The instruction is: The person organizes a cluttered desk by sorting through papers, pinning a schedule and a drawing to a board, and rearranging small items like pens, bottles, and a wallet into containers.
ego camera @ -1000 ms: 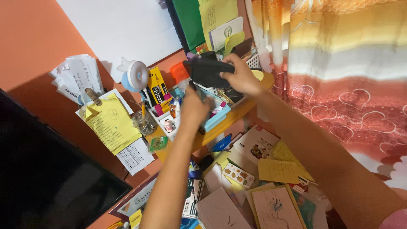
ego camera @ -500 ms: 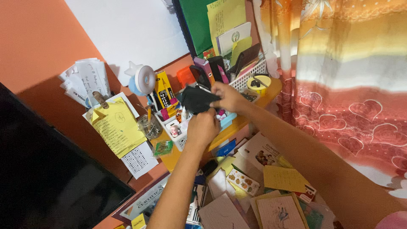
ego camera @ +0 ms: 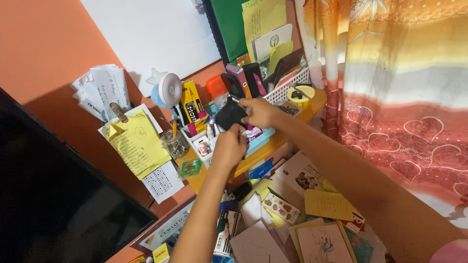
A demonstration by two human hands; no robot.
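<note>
Black and matte, the small pouch [ego camera: 230,116] we hold looks like soft cloth or thin leather: it sags and creases where our fingers press, so we judge it light, limp and easy to crumple, not fragile and not slippery. It hangs just above the white organizer tray [ego camera: 199,139] and the blue box [ego camera: 258,140] on the yellow shelf [ego camera: 273,141], in front of the white basket [ego camera: 287,87].

Our right hand [ego camera: 259,112] pinches its right edge, thumb over the top and fingers curled beneath, closed firmly on the fabric. Our left hand [ego camera: 229,145] comes up from below with knuckles toward us; its fingertips meet the pouch's lower edge, though we cannot tell how much fabric they have hold of, since the back of the hand hides them. A limp thing like this is best taken by a seam or a folded edge, with both hands spreading it, since a single pinch lets the rest droop.

Both forearms reach forward and upward from the lower frame, the right one long and nearly straight from the lower right, the left rising steeply from the bottom centre. Wrists are slightly bent inward, so the hands face each other across the pouch.

Below lie scattered cards and papers [ego camera: 292,214].
</note>
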